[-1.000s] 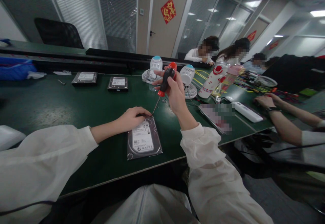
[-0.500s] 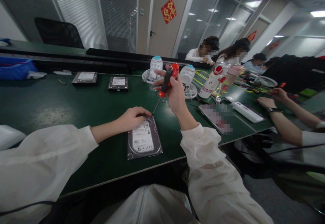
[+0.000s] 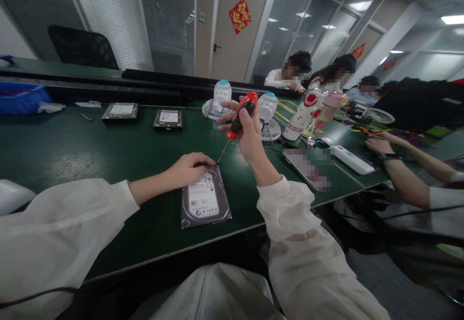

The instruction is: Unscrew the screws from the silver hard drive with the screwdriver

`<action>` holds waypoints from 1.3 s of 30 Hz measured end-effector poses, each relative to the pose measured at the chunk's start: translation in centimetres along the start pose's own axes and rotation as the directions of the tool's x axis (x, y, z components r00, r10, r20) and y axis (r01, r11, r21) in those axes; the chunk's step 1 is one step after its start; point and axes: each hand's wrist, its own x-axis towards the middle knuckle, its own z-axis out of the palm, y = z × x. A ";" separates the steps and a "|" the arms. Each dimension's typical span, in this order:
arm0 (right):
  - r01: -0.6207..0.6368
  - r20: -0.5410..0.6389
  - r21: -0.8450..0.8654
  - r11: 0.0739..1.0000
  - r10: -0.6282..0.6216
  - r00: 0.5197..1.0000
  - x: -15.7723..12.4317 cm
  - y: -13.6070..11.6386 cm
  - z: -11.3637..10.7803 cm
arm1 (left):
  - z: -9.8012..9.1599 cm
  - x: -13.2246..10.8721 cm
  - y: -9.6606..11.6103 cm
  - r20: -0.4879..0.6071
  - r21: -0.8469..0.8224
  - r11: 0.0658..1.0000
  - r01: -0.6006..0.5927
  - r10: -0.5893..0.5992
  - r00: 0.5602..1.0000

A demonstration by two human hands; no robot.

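A hard drive [image 3: 206, 199] with a white label lies flat on the green table in front of me. My left hand [image 3: 190, 167] rests over its far left corner, fingers closed along the far edge by the screwdriver's tip. Part of the drive's top is hidden under that hand. The red and black screwdriver [image 3: 243, 112] is gripped by its handle in my right hand [image 3: 250, 134], some of whose fingers stick out to the left. Its thin shaft slants down to the drive's far edge. Just behind the shaft lie several small screws [image 3: 234, 144].
Two more hard drives, one at the left [image 3: 121, 112] and one nearer the middle [image 3: 167, 120], lie further back. Two white fans [image 3: 222, 93], a white-and-red bottle [image 3: 302, 117], a phone-like slab [image 3: 306, 169] and a power strip [image 3: 353, 160] stand rightward. A co-worker's hands [image 3: 380, 143] are far right.
The screwdriver handle has turned in my right hand, and its fingers have shifted round it. My left hand and the drive stay in place. The co-worker's hands at right have come together.
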 end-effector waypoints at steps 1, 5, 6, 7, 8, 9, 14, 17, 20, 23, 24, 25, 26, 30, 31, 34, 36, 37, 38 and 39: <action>-0.014 0.009 0.021 1.000 0.014 1.000 0.1 0.1 -0.1 | 0.0 0.0 0.0 0.000 0.000 1.000 0.000 0.000 1.000; -0.029 0.049 0.025 0.999 0.028 0.998 0.1 0.2 -0.4 | 0.0 0.0 -0.2 0.001 0.001 1.000 -0.006 0.006 1.000; -0.019 0.049 0.001 1.000 0.019 0.999 0.1 0.2 -0.3 | 0.0 0.0 -0.3 0.001 0.000 1.000 -0.007 0.007 1.000; -0.004 0.045 -0.028 1.000 0.006 0.999 0.0 0.1 -0.2 | 0.1 0.0 -0.4 0.000 -0.001 1.000 -0.009 0.009 1.000; 0.013 0.038 -0.058 0.998 -0.011 0.999 0.0 0.1 -0.2 | 0.1 0.0 -0.5 0.000 -0.002 1.000 -0.011 0.011 1.000; 0.030 0.030 -0.083 0.996 -0.028 0.999 -0.1 0.0 -0.1 | 0.1 0.0 -0.6 0.000 -0.004 1.000 -0.014 0.014 1.000; 0.034 0.009 -0.072 0.997 -0.034 0.999 -0.1 0.2 0.0 | 0.1 0.0 -0.4 0.003 -0.007 1.000 -0.016 0.016 1.000; -0.008 0.025 -0.016 1.000 0.008 1.000 0.0 0.4 -0.3 | 0.0 -0.1 -0.2 0.009 -0.004 1.000 -0.009 0.009 1.000; -0.028 0.047 -0.011 1.000 0.028 0.999 0.0 0.4 -0.4 | -0.1 -0.1 -0.2 0.016 -0.001 1.000 -0.007 0.007 1.000; 0.001 0.047 -0.044 0.999 0.001 0.999 0.0 0.3 -0.1 | -0.1 -0.1 -0.4 0.018 -0.003 1.000 -0.009 0.009 1.000; 0.013 0.038 -0.059 0.998 -0.010 0.999 -0.1 0.2 0.0 | -0.1 0.0 -0.5 0.018 -0.005 1.000 -0.011 0.011 1.000; 0.022 0.026 -0.072 0.997 -0.021 0.999 -0.1 0.1 0.1 | 0.0 0.0 -0.5 0.017 -0.006 1.000 -0.013 0.013 1.000; 0.028 0.015 -0.079 0.996 -0.027 1.000 -0.1 0.1 0.2 | 0.0 0.0 -0.6 0.016 -0.006 1.000 -0.014 0.014 1.000; 0.009 0.025 -0.032 0.999 -0.008 1.000 -0.2 0.2 0.1 | 0.1 0.0 -0.4 0.002 -0.003 1.000 -0.010 0.010 1.000; 0.002 0.040 -0.009 1.000 -0.001 0.999 -0.1 0.3 -0.1 | 0.1 0.0 -0.3 0.000 -0.002 1.000 -0.007 0.007 1.000; -0.009 0.089 0.034 0.999 0.006 0.996 0.0 0.5 -0.5 | 0.0 -0.1 -0.1 0.002 0.001 1.000 -0.002 0.002 1.000; -0.010 0.103 0.040 0.999 0.006 0.995 0.0 0.6 -0.6 | -0.1 -0.1 -0.1 0.008 0.003 1.000 -0.001 0.001 1.000; -0.006 0.096 0.031 1.000 0.003 0.995 0.1 0.5 -0.6 | -0.1 -0.1 -0.2 0.011 0.002 1.000 -0.003 0.003 1.000; 0.001 0.086 0.022 1.000 -0.002 0.996 0.0 0.5 -0.5 | -0.1 -0.1 -0.3 0.012 0.001 1.000 -0.005 0.005 1.000; 0.009 0.073 0.010 1.000 -0.010 0.997 0.0 0.4 -0.4 | 0.0 -0.1 -0.4 0.013 0.000 1.000 -0.007 0.007 1.000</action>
